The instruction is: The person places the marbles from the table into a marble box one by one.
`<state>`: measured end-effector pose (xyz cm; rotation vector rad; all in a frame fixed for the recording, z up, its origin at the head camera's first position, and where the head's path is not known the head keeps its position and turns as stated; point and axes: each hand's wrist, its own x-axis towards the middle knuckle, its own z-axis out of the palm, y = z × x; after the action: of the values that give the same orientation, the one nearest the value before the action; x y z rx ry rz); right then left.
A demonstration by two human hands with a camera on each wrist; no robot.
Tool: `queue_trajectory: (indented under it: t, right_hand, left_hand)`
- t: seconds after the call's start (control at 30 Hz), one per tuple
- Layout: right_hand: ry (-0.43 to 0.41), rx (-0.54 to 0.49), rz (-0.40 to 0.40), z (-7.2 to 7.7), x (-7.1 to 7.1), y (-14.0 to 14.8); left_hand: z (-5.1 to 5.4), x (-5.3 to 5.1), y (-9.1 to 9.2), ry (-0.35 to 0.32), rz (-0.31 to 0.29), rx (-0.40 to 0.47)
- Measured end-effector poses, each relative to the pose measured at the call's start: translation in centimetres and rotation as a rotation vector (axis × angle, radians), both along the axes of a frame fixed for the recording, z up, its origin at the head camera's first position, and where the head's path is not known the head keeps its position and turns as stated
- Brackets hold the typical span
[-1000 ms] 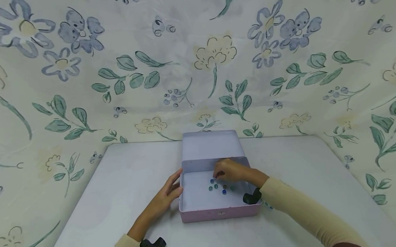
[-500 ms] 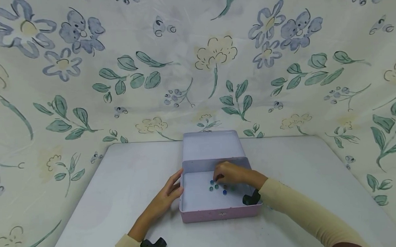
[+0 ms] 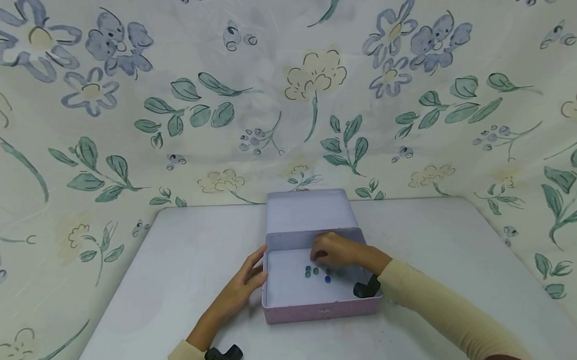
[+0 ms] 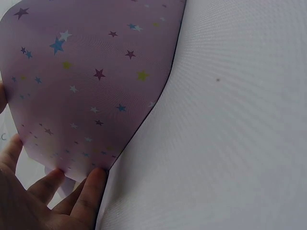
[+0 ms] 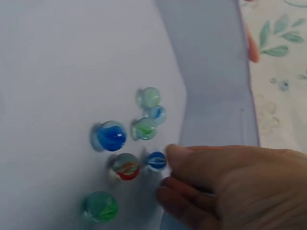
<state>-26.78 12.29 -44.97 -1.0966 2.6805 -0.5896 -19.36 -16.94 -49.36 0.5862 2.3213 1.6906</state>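
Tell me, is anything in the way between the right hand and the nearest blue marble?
Nothing visible is. In the right wrist view, the blue striped marble lies right by the fingers of the right hand. The clear-and-red marble lies on its other side, away from the hand.

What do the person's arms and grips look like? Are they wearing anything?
The left grip and right grip are bare. The left sleeve and right sleeve are plain pale yellow. There's a chunky black left wrist piece and a matching right wrist piece, probably cameras.
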Motion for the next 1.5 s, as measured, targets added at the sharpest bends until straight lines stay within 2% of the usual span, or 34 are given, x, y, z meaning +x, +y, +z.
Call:
queue_trajectory:
  t: [0.1, 0.33, 0.53, 0.67, 0.87, 1.03, 1.37, 1.5]
  right_hand:
    - [-0.017, -0.050, -0.024, 0.7, -0.1, 0.4]
    - [0.028, -0.187, 0.040, 4.0, -0.2, 2.0]
    - [0.053, -0.184, -0.011, 6.8, 0.9, 4.4]
    - [0.074, -0.183, -0.038, 7.7, 2.0, 6.6]
    - [0.107, -0.217, -0.092, 7.4, 3.8, 9.9]
    - [0.098, -0.216, -0.147, 6.6, 5.4, 12.2]
    - [0.114, -0.222, -0.198, 4.2, 8.1, 15.1]
    - [0.095, -0.226, -0.218, 3.0, 9.1, 15.8]
  left_hand:
    - [0.0, 0.0, 0.0, 0.001, -0.009, -0.004]
    - [-0.1, -0.1, 0.0, -0.011, 0.007, -0.009]
    - [-0.2, -0.1, 0.1, -0.003, 0.004, 0.009]
    - [-0.3, -0.2, 0.1, 0.005, -0.004, 0.023]
    - [-0.3, -0.2, 0.1, 0.010, 0.001, 0.019]
    - [-0.3, -0.2, 0.0, 0.008, -0.005, 0.014]
    - [-0.3, -0.2, -0.1, 0.007, -0.002, -0.014]
    - [-0.3, -0.2, 0.0, 0.002, 0.003, -0.012]
